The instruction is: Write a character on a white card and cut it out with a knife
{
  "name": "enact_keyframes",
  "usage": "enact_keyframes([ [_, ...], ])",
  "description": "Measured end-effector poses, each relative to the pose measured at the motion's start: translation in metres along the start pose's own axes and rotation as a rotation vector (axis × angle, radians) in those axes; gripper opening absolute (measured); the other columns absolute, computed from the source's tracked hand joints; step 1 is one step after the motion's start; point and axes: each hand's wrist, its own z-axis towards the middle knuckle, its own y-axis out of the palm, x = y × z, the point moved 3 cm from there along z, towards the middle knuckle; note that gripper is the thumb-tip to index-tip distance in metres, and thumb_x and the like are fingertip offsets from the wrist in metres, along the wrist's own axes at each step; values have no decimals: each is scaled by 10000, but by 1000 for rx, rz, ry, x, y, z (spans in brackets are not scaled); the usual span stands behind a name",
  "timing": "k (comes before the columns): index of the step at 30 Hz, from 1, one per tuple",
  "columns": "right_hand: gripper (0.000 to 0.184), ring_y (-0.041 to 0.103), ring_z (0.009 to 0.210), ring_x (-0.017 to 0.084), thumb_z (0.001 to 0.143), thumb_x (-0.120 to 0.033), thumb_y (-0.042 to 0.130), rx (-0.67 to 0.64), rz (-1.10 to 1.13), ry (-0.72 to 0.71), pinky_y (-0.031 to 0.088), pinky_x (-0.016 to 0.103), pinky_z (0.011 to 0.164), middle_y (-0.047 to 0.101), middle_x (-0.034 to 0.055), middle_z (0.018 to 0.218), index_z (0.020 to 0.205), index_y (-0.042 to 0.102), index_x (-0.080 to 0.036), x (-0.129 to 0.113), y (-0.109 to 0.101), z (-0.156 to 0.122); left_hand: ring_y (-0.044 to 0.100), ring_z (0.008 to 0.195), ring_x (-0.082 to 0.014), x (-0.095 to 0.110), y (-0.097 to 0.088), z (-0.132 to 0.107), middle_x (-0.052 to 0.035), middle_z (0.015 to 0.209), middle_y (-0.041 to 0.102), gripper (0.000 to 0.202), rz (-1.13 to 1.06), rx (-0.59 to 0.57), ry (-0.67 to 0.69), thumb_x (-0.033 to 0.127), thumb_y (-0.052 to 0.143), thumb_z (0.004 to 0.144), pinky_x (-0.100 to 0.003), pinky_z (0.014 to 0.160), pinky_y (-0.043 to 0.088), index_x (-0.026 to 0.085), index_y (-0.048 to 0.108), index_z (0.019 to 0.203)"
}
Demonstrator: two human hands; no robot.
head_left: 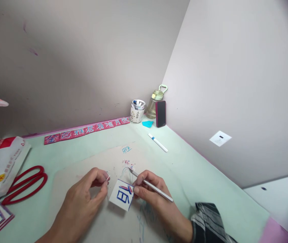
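My right hand (154, 187) pinches the edge of a square white card (120, 202) between thumb and finger. A character in thick blue strokes with some red is on the card. The same hand also holds a slim silver craft knife (156, 189), its pointed tip toward the upper left. Just left of the card, my left hand (88, 194) is closed in a pinch on a small pale scrap (108, 178). Under both hands lies a greyish work mat (68, 175) with blue scribbles. Tiny coloured crumbs (127, 162) are scattered beyond the card.
Red-handled scissors (29, 182) and a white plastic packet (4, 165) lie at left. Along the back wall runs a row of pink character cards (88, 129). A pen cup (137, 113), bottle (152, 107), upright phone (161, 114), blue scrap (147, 124) and white marker (159, 143) are at the back.
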Motion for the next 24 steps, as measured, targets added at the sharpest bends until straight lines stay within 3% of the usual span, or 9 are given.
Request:
enact_keyframes([
  [4, 218, 582, 698, 134, 767, -265, 803, 20, 5, -27, 442, 230, 675, 647, -6, 703, 807, 608, -177, 1, -3, 2, 678, 825, -181, 1, 5, 2, 35, 838, 678, 95, 42, -83, 30, 318, 501, 878, -262, 729, 515, 267, 511, 799],
  [7, 215, 579, 702, 133, 774, -257, 798, 35, 1, -27, 437, 228, 678, 647, -5, 703, 814, 603, -173, 2, -5, 3, 681, 934, -213, 0, 5, 2, 5, 963, 682, 53, 87, -50, 59, 295, 483, 881, -276, 697, 527, 276, 530, 896],
  [11, 215, 566, 687, 130, 777, -259, 795, 35, 11, -37, 429, 229, 661, 633, -9, 699, 810, 601, -173, 3, -6, 3, 617, 1174, -249, -1, 11, -1, -41, 1247, 617, 281, 36, -30, 35, 338, 506, 891, -364, 859, 557, 304, 487, 1169],
  [14, 213, 562, 686, 133, 774, -260, 792, 26, 20, -37, 429, 235, 659, 629, -10, 701, 812, 600, -175, 3, -4, 3, 534, 1303, -272, -1, 24, -6, -48, 1416, 523, 651, 9, -111, 107, 239, 656, 757, -440, 1046, 485, 333, 391, 1345],
  [16, 222, 567, 702, 141, 765, -264, 798, 14, 16, -24, 437, 247, 675, 631, -6, 717, 815, 600, -175, 4, -4, 3, 497, 1344, -281, -3, 31, -8, -46, 1456, 503, 775, 27, -147, 170, 171, 658, 719, -472, 1110, 429, 342, 348, 1409],
  [21, 231, 543, 677, 138, 768, -281, 794, -26, -60, -5, 406, 247, 640, 604, -13, 701, 802, 592, -173, 4, -4, 5, 595, 1196, -274, -2, 37, -9, -47, 1264, 621, 502, 81, -187, 214, 164, 609, 783, -445, 1003, 514, 303, 516, 1257],
  [24, 223, 527, 669, 137, 784, -288, 779, -31, -115, -25, 382, 247, 619, 591, -14, 687, 800, 590, -170, 3, -5, 6, 607, 1114, -251, 4, 37, -10, -40, 1174, 611, 375, 89, -211, 235, 164, 605, 810, -395, 920, 543, 296, 554, 1157],
])
